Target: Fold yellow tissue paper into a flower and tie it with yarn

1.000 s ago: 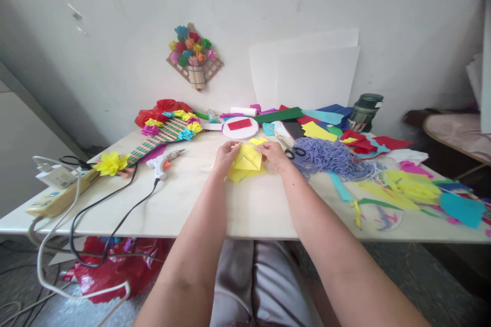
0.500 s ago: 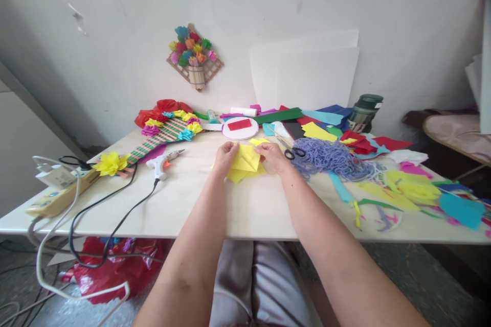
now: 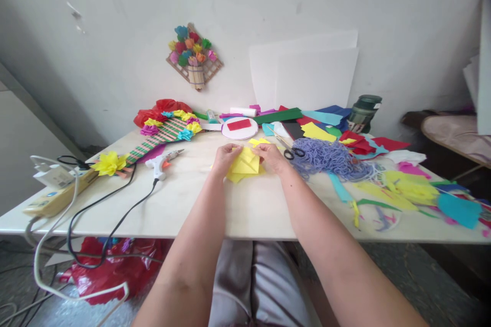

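Between my two hands is a square piece of yellow crepe paper (image 3: 247,162), with more yellow paper lying under it on the table. My left hand (image 3: 227,158) pinches its left upper edge between thumb and fingers. At the upper right corner my right hand (image 3: 270,156) grips the same piece, fingers closed. Small yellow scraps (image 3: 259,141) lie just beyond my hands. Black-handled scissors (image 3: 294,154) rest right of my right hand, against a heap of purple yarn (image 3: 332,158).
A white glue gun (image 3: 158,166) lies to the left, its cord running off the table (image 3: 192,209). Behind are a white disc with a red paper strip (image 3: 238,124) and a flower-trimmed woven piece (image 3: 164,133). Paper scraps (image 3: 410,189) cover the right side; a dark green bottle (image 3: 364,112) stands behind.
The upper edge of the yellow paper has folded down slightly between my fingers. Both hands stay in nearly the same place, still pinching it.
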A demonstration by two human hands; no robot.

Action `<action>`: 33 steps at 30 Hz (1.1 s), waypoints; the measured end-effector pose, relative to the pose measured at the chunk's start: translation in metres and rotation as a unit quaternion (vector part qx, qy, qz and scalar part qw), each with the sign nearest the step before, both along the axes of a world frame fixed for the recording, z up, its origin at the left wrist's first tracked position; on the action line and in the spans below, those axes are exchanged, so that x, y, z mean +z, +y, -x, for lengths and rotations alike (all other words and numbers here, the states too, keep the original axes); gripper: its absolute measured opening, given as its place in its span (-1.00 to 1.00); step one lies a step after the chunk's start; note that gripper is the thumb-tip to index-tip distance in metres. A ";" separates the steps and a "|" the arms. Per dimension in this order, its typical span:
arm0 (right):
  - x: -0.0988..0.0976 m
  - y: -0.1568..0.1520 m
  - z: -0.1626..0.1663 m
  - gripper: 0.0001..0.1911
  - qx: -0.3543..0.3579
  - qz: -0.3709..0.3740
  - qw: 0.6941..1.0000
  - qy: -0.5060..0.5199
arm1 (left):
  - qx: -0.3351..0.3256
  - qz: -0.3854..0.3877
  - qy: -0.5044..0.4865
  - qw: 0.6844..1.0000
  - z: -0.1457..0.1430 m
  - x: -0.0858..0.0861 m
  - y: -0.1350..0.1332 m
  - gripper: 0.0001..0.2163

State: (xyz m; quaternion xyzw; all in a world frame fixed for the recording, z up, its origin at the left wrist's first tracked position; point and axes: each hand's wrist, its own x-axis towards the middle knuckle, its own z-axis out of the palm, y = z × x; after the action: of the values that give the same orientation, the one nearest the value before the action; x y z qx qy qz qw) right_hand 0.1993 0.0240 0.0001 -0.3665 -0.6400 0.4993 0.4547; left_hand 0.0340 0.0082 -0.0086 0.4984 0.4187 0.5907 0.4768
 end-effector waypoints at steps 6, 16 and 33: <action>0.002 -0.003 0.001 -0.70 0.022 0.003 1.000 -0.001 | -0.001 0.003 0.022 1.000 -0.002 0.003 -0.002 -0.68; 0.000 -0.003 0.005 -0.71 0.012 -0.002 1.000 -0.001 | -0.028 0.019 0.035 0.999 -0.002 -0.001 0.000 -0.64; -0.004 0.000 0.005 -0.77 0.009 -0.021 1.000 0.002 | -0.024 0.016 0.069 0.997 -0.002 0.002 -0.003 -0.68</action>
State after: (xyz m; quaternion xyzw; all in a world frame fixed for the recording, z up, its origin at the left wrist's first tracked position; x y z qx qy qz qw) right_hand 0.1941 0.0236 -0.0043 -0.3505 -0.6525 0.4906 0.4591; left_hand 0.0360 0.0047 -0.0063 0.5404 0.4482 0.5360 0.4689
